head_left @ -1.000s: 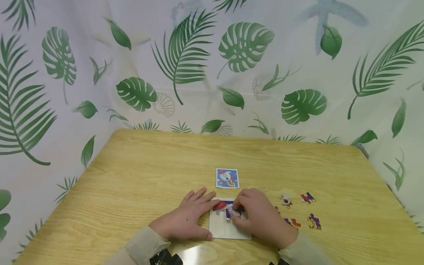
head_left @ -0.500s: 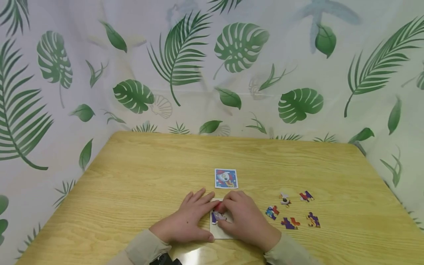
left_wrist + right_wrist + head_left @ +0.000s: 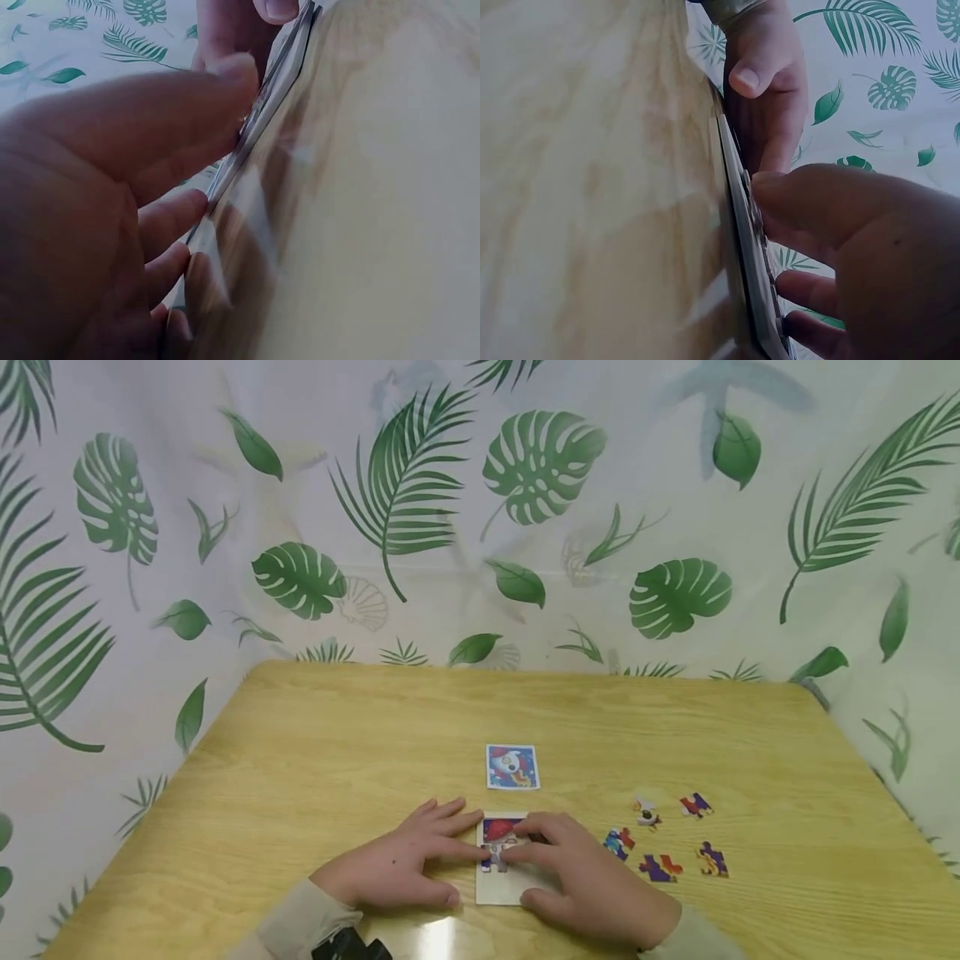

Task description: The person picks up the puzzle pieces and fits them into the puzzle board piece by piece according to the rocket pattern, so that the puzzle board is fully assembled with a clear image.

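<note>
At lower centre-left of the head view, the left hand (image 3: 393, 864) was positioned with fingers spread, its index fingertip at the grey-and-purple piece (image 3: 495, 863). This piece lay on the left side of the puzzle board (image 3: 498, 893), at lower centre, below a red-and-blue section (image 3: 498, 830). The picture card (image 3: 513, 767) lay above the board, apart from it. The right hand (image 3: 592, 877) extended from lower right, fingers parted, index fingertip at the same piece. Five loose puzzle pieces (image 3: 712, 861) lay at lower right, scattered on the wooden table (image 3: 360, 735).
</note>
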Demonstrator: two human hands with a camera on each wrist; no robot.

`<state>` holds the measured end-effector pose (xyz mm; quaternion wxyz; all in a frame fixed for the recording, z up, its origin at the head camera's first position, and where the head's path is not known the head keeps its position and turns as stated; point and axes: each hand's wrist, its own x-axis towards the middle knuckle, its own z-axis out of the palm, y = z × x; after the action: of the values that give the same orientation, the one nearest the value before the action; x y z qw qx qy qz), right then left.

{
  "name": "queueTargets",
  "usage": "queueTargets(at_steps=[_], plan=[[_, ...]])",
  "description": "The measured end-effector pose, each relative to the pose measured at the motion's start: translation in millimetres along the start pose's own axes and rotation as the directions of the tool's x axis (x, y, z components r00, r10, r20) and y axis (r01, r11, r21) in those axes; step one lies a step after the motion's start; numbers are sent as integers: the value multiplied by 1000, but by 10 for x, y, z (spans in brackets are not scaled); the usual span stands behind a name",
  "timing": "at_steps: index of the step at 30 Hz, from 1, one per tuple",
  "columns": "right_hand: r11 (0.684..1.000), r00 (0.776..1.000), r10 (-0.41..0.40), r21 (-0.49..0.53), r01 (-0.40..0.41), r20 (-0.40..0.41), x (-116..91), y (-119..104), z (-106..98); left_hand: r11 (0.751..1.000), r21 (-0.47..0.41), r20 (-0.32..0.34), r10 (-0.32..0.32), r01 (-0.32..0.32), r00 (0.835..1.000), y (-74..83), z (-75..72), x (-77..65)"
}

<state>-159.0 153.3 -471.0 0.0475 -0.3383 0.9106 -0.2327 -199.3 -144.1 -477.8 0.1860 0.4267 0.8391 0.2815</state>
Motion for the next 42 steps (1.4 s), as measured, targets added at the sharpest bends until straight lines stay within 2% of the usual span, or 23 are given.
queueTargets(at_steps=[6, 16, 22, 29, 34, 42], plan=[[1000, 1000, 0, -2, 0, -3, 12, 6, -13, 999, 32, 1, 21, -21, 1000, 31, -17, 17], [1000, 1000, 14, 22, -14, 18, 20, 16, -16, 996, 91, -22, 11, -9, 1000, 62, 1, 31], [1000, 1000, 5, 6, -5, 3, 29, 30, -9, 993, 113, -49, -15, 20, 999, 99, 17, 65], [1000, 1000, -16, -2, 16, -8, 22, 39, 12, 995, 70, -92, -70, 77, 993, 169, 99, 103], [1000, 1000, -8, -8, 8, -10, 26, 52, 14, 990, 96, -106, -90, 100, 990, 193, 132, 122], [999, 998, 1, 53, 2, -69, 24, 52, -51, 983, 125, -148, -115, 134, 982, 232, 193, 166]])
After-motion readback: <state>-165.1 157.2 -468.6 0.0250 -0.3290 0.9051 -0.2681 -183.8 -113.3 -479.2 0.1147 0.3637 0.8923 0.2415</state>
